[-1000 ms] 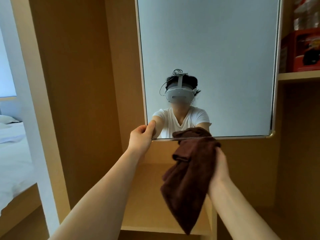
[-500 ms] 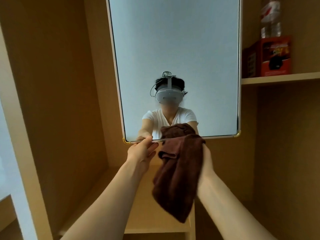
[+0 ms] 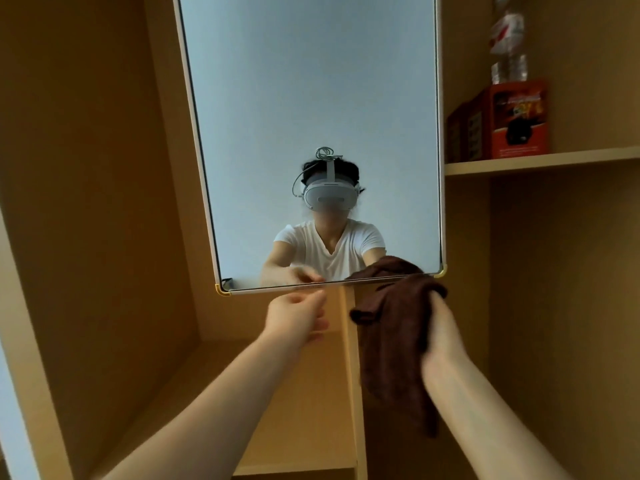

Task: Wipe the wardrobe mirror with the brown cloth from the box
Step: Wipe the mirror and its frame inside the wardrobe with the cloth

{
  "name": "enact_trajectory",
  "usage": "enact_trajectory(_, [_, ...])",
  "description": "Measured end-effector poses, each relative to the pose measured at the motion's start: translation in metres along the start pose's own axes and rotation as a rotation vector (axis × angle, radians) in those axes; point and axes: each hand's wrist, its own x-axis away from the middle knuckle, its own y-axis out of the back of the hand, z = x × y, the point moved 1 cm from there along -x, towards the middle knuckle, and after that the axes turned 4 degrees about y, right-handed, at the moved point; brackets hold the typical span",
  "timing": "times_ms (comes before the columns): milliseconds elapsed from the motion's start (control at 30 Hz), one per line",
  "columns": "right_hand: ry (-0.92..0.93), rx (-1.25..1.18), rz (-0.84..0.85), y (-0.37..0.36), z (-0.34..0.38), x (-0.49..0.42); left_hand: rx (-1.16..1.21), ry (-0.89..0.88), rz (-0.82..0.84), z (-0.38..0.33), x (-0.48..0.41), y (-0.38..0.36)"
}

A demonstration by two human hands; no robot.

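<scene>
The wardrobe mirror (image 3: 311,98) hangs tilted in front of me, white-framed with yellow bottom corners, and reflects a person in a white shirt wearing a headset. My right hand (image 3: 443,327) grips the brown cloth (image 3: 394,344), whose top touches the mirror's lower right edge while the rest hangs down. Just below the mirror's bottom edge, my left hand (image 3: 298,317) is blurred, fingers loosely apart, holding nothing and off the frame.
Tan wooden wardrobe panels surround the mirror. A shelf (image 3: 540,161) at the right carries a red box (image 3: 512,119) and a plastic bottle (image 3: 509,39). Below the mirror runs a vertical divider (image 3: 351,375) with a lower shelf (image 3: 294,427).
My left hand has let go of the mirror's bottom edge and dropped slightly below it. The cloth and right hand moved right toward the mirror's lower right corner. The view shifted right.
</scene>
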Motion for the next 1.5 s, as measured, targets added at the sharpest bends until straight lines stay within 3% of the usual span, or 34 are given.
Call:
enact_trajectory(100, [-0.110, -0.014, 0.023, -0.010, -0.019, -0.017, -0.565, -0.540, -0.069, -0.011, 0.012, -0.032])
enact_trajectory(167, [-0.092, 0.013, -0.017, -0.011, -0.018, -0.025, -0.829, -0.716, -0.091, -0.019, 0.004, -0.038])
enact_trajectory(300, [-0.014, -0.037, -0.150, 0.002, 0.006, -0.034, -1.173, -0.839, -0.068, -0.022, -0.006, -0.043])
enact_trajectory(433, [0.258, -0.042, -0.299, 0.025, 0.039, -0.029, -1.329, -0.858, -0.140, -0.026, -0.009, -0.052])
enact_trajectory(567, [0.638, 0.520, -0.199, 0.018, 0.061, -0.027, -1.426, -0.995, -0.160, -0.043, -0.010, -0.073])
enact_trajectory(733, [0.895, 0.893, -0.105, -0.022, 0.111, -0.035, -1.470, -0.969, -0.163, -0.059, -0.011, -0.092])
enact_trajectory(833, [0.936, 1.100, -0.137, -0.053, 0.141, -0.040, -1.480, -0.981, -0.160, -0.059, -0.011, -0.090])
enact_trajectory(1167, [1.422, 1.530, -0.150, 0.022, 0.066, -0.045, -1.478, -1.011, -0.165, -0.055, -0.019, -0.089])
enact_trajectory(1333, [1.772, 1.710, -0.089, -0.055, 0.130, -0.039, -1.461, -1.014, -0.152, -0.054, -0.021, -0.088])
enact_trajectory(1500, [1.717, 1.702, -0.205, -0.128, 0.159, -0.039, -1.461, -1.049, -0.158, -0.053, -0.022, -0.087])
